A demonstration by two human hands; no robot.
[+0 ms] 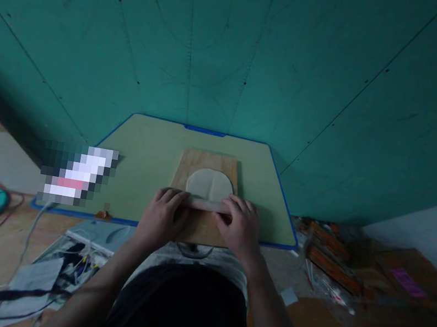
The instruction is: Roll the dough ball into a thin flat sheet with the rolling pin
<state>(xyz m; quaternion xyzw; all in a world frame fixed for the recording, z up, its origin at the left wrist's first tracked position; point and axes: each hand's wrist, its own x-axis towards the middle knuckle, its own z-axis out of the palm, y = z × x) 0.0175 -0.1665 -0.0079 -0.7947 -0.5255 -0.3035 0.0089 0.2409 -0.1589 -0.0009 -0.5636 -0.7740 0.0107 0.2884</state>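
A flat, pale piece of rolled-out dough (210,183) with a rounded far edge and a faint crease down its middle lies on a wooden cutting board (197,228). Across its near edge runs a short, pale rolling pin (208,205), held level. My left hand (164,211) has its fingers curled over the left end. On the other end, the fingers of my right hand (240,220) are bent over it in the same way. My fingers hide both tips of the pin.
Under the board is a pale green tabletop (137,172) with a blue rim, against a green wall (229,48). A blurred-out phone-like object (80,174) with a cable is at left. Orange tools (332,255) and boxed cables (80,260) lie on the floor.
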